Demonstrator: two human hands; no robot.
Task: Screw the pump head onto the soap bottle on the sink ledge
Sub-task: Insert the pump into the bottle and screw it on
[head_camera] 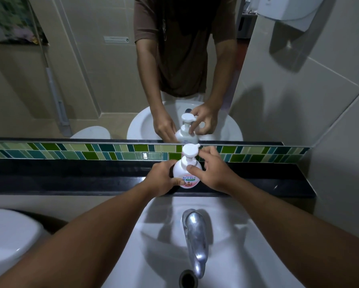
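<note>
At frame centre, the left hand clamps the soap bottle; the right hand pinches the pump head collar. Tightening seems underway; next, another clockwise twist.

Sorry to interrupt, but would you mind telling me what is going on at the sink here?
A person is fitting the pump head on a white soap bottle that stands upright on the dark ledge behind the sink. The left hand grips the bottle's body; the right hand has its fingers at the collar below the pump. The pump already sits on the neck.
</note>
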